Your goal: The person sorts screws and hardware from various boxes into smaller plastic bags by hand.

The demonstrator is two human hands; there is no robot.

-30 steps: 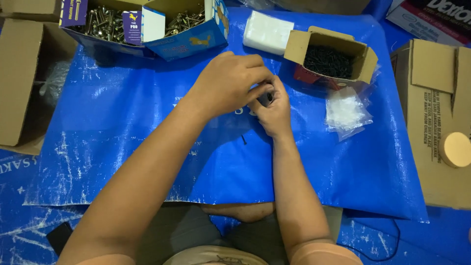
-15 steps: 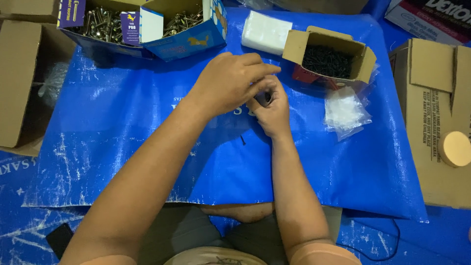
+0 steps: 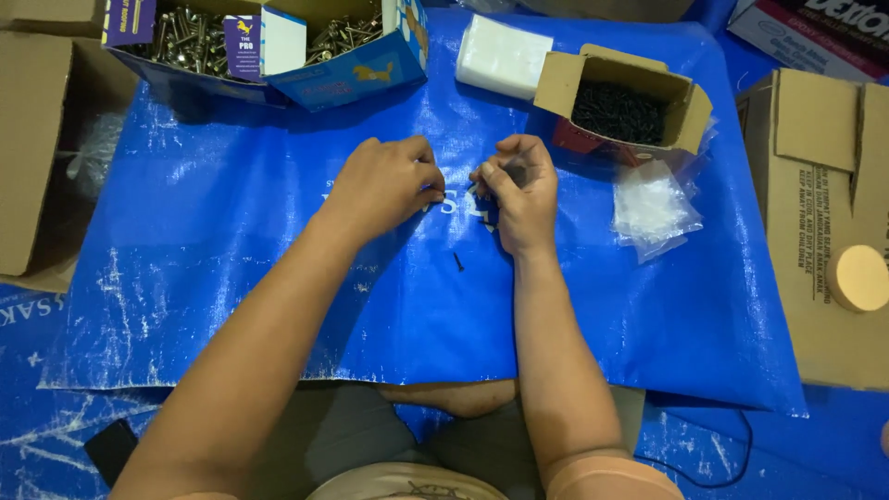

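A blue woven plastic sheet (image 3: 231, 278) covered the work surface, with cartons ranged along its far edge and both sides. The left hand (image 3: 384, 185) rested low over the sheet, fingers curled and thumb pressed to forefinger at its right end; whether anything was pinched there could not be determined. The right hand (image 3: 520, 194) stood just right of it, apart by a narrow gap, fingers curled inward around what appeared to be a small dark item, too hidden to identify. A single black screw (image 3: 457, 262) lay loose on the sheet, near of the gap between the two hands and slightly left of the right wrist. Its long axis ran near-to-far with a slight tilt; which end carried the head could not be resolved. The screw lay closer to the right hand than to the left, on the near side of both. At the far right, an open brown carton of black screws (image 3: 619, 113) sat just beyond the right hand, with a clear plastic bag (image 3: 654, 211) to its near side. A white block (image 3: 503, 57) lay left of that carton. An open blue box of silver bolts (image 3: 269, 42) occupied the far left, and a large brown carton (image 3: 824, 231) stood at the right edge.
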